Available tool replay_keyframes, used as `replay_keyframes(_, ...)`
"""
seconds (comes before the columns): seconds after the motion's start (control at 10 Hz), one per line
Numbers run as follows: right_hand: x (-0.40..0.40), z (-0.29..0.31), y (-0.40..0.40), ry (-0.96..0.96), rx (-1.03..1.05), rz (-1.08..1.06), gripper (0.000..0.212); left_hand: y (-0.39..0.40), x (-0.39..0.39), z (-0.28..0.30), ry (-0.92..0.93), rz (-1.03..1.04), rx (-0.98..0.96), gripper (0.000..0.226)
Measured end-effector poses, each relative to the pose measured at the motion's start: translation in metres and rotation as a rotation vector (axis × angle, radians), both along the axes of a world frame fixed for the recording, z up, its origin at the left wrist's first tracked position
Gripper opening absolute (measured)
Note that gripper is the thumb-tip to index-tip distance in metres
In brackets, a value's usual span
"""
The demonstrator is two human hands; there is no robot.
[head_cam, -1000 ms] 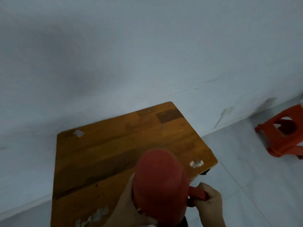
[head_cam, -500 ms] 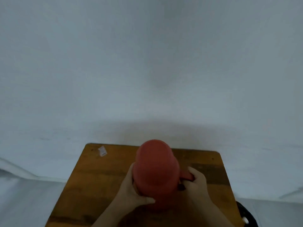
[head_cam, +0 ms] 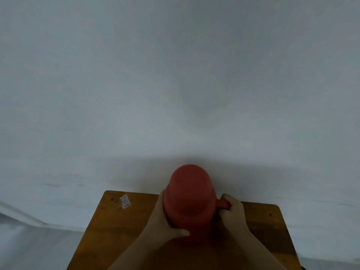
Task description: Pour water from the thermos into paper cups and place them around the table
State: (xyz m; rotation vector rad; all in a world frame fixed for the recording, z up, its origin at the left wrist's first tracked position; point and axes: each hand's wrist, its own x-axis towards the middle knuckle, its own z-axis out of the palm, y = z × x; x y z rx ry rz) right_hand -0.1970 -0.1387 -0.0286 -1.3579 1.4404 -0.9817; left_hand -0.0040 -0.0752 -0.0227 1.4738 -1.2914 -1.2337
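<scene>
The red thermos (head_cam: 190, 199) stands over the wooden bench (head_cam: 120, 227), close to the pale wall (head_cam: 175, 84). The left hand (head_cam: 165, 221) cups its side, fingers curled round the body, while the right hand (head_cam: 232, 210) grips the handle (head_cam: 222, 204).

Two bare forearms lead to the left hand (head_cam: 165, 217) and right hand (head_cam: 232, 213), no sleeves visible

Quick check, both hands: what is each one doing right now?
Left hand: holds the side of the red thermos, fingers and thumb curled round its body.
Right hand: grips the thermos handle.
</scene>
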Motion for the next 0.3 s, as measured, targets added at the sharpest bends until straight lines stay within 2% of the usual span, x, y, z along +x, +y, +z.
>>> replay_keyframes(0.1,-0.002,0.003,0.003,0.055,-0.002,0.013,0.042,0.003,-0.002,-0.005,-0.010,-0.015,-0.017,0.114)
replay_keyframes(0.2,-0.005,0.013,0.004,0.148,0.001,0.082,0.035,0.001,-0.002,0.003,-0.001,-0.023,-0.014,0.111)
replay_keyframes(0.3,-0.013,0.022,0.019,0.254,-0.033,0.140,0.018,0.017,-0.004,0.004,-0.052,0.015,-0.017,0.128)
